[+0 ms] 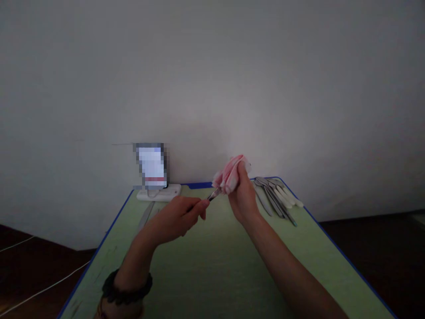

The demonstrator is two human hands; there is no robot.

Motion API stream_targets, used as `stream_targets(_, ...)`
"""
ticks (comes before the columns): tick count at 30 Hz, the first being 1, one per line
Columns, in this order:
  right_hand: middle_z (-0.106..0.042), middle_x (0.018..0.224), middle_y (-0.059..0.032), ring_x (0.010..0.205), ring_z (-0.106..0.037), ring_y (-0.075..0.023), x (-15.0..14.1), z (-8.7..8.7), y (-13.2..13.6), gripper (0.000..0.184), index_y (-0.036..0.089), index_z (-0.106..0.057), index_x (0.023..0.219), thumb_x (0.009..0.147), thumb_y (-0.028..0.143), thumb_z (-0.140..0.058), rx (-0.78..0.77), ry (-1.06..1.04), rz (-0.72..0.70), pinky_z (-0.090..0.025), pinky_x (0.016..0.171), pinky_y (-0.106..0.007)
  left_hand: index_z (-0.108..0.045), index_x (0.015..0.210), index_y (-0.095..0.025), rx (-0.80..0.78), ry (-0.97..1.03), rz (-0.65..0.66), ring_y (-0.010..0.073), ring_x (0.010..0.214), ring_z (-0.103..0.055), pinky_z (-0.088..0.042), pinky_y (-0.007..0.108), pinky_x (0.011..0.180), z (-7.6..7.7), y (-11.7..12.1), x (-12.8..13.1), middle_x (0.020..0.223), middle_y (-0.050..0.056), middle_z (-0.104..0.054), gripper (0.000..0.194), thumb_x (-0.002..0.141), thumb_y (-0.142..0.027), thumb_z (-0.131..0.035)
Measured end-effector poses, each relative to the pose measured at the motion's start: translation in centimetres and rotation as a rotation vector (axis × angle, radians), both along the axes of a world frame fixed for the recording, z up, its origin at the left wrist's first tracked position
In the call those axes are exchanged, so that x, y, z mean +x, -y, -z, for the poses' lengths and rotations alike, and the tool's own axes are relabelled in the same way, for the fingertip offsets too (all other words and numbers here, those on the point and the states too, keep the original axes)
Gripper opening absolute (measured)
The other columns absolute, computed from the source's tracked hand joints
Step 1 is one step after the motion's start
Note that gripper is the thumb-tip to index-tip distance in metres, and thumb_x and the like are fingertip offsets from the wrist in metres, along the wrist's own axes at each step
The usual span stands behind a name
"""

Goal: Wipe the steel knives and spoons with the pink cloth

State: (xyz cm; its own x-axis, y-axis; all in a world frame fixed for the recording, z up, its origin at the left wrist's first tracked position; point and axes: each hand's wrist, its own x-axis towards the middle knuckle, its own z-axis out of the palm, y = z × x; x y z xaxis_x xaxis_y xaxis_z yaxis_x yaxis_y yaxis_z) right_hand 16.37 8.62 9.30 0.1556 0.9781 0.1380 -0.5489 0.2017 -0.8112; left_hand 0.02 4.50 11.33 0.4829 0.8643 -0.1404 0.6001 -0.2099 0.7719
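My left hand (186, 215) is closed on the near end of a thin metal piece of cutlery (214, 194). Its far end disappears into a crumpled pink and white cloth (229, 175), so I cannot tell its kind. My right hand (244, 195) grips this cloth, folded around the cutlery. Both hands are raised above the middle of the green table (212, 274). Just right of my right hand lies a pile of cutlery (274, 197), with spoons and several white-handled pieces.
A phone with a blurred screen (152, 166) leans on a white stand (159, 192) at the back left. A flat metal piece (146, 215) lies beyond my left forearm. Close behind the table rises a pale wall (212, 88). White cables (46, 290) run at the lower left.
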Motion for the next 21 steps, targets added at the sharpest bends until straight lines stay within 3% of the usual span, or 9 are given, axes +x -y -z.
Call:
stream_targets(4,-0.057,0.05,0.0008,0.046,-0.051,-0.0141,0.6,-1.0,0.2,0.044,0.02,-0.057,0.062,0.082,0.058,-0.052,0.007,-0.063,-0.035,-0.043,0.05,-0.028,-0.06,0.081,-0.018,-0.009,0.019,0.032,0.0082,0.042,-0.043,-0.034,0.018,0.041,0.0,0.1,-0.5,0.05,-0.007,-0.042,0.046,0.094,-0.053,-0.032)
stream_targets(8,-0.054,0.05,0.0025,0.043,-0.047,-0.0128,0.5,-0.5,0.1,0.037,0.02,-0.056,0.065,0.08,0.053,-0.056,-0.031,-0.049,-0.061,-0.04,0.047,-0.027,-0.057,0.085,-0.017,-0.016,0.002,0.063,0.0087,0.044,-0.049,-0.038,0.019,0.044,0.0,-0.1,-0.9,0.055,-0.006,-0.051,0.039,0.094,-0.047,-0.033)
stream_targets(15,-0.054,0.052,0.0031,0.048,-0.048,-0.0128,0.6,0.6,-0.4,0.043,0.019,-0.057,0.066,0.075,0.061,-0.06,-0.065,0.076,0.073,-0.036,0.045,-0.025,-0.056,0.084,-0.018,-0.043,-0.045,0.121,0.0096,0.051,-0.052,-0.04,0.02,0.05,-0.2,-0.2,-1.0,0.062,-0.003,-0.059,0.034,0.094,-0.041,-0.033)
stream_targets(21,-0.058,0.057,0.0047,0.048,-0.051,-0.0119,1.3,-0.2,-0.8,0.038,0.02,-0.059,0.074,0.074,0.057,-0.064,-0.141,-0.116,0.201,-0.04,0.045,-0.025,-0.055,0.076,-0.018,-0.076,-0.161,0.161,0.0128,0.06,-0.057,-0.043,0.024,0.06,0.2,-0.2,-1.5,0.065,-0.002,-0.06,0.039,0.094,-0.046,-0.034)
